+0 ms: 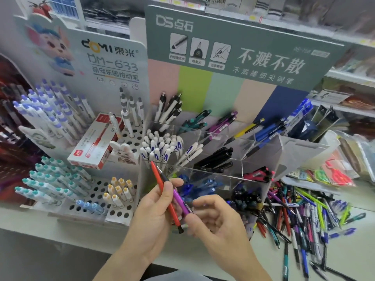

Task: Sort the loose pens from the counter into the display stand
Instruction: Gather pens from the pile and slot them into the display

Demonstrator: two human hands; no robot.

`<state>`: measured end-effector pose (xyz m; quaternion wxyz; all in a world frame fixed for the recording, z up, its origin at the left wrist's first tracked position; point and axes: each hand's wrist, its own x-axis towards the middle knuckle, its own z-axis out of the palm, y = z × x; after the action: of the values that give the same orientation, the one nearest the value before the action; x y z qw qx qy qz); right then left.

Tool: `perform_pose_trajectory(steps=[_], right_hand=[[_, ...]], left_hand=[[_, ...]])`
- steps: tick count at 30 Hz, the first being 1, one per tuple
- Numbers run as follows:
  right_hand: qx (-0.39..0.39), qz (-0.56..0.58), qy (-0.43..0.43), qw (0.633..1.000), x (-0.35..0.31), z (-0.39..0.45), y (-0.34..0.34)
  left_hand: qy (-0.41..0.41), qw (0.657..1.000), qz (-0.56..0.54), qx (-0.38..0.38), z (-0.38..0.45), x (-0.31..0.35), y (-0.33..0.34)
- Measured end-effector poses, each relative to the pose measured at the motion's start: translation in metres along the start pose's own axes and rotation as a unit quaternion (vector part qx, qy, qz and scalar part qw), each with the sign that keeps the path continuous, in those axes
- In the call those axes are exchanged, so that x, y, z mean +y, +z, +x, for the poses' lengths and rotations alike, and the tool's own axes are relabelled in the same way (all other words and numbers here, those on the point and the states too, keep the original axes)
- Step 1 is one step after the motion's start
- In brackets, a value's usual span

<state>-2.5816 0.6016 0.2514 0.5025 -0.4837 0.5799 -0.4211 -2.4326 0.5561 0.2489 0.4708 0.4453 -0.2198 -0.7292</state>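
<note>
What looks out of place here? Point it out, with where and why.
The red-and-white pen box lies tilted across the white peg-hole pen rack instead of standing in a slot. On the counter to the right, a heap of loose pens lies jumbled, crossing one another, beside the clear display stand.

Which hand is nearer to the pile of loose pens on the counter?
Right. The right hand is just left of the pile of loose pens, touching the purple pen. The left hand, gripping that and the red pen, sits farther left.
</note>
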Motion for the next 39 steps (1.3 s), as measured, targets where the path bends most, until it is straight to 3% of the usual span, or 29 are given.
perform_pose_trajectory(steps=[2,7,11,14,16,24,29,32,34,37,39], right_hand=[[0.053,0.071,-0.005,0.996,-0.001,-0.003,-0.006],[0.242,0.112,-0.098,0.959,-0.021,0.000,-0.032],[0.362,0.023,-0.233,0.902,-0.053,0.020,-0.072],[0.337,-0.084,-0.279,0.895,-0.080,0.038,-0.096],[0.315,-0.152,-0.280,0.894,-0.094,0.050,-0.102],[0.235,-0.200,-0.275,0.911,-0.098,0.112,-0.090],[0.200,-0.288,-0.274,0.896,-0.074,0.134,-0.082],[0.218,-0.274,-0.322,0.880,-0.073,0.118,-0.085],[0.138,-0.250,-0.349,0.893,-0.078,0.099,-0.092],[-0.010,-0.264,-0.324,0.909,-0.082,0.073,-0.101],[-0.004,-0.234,-0.306,0.923,-0.076,0.056,-0.104]], left_hand=[[0.010,1.000,0.014,-0.008,0.002,0.001,0.011],[0.059,0.992,0.113,-0.024,0.008,0.005,0.044],[0.058,0.991,0.112,-0.038,0.011,0.020,0.059],[0.014,0.993,0.087,-0.075,0.010,0.030,0.062],[0.029,0.991,0.102,-0.088,0.009,0.033,0.064],[0.138,0.982,0.131,0.002,0.010,0.049,0.059],[0.243,0.925,0.289,0.043,0.013,0.061,0.052],[0.287,0.876,0.386,0.022,0.013,0.075,0.053],[0.305,0.840,0.449,0.014,0.013,0.080,0.060],[0.336,0.838,0.428,-0.038,0.009,0.078,0.080],[0.362,0.835,0.406,-0.084,0.005,0.069,0.096]])
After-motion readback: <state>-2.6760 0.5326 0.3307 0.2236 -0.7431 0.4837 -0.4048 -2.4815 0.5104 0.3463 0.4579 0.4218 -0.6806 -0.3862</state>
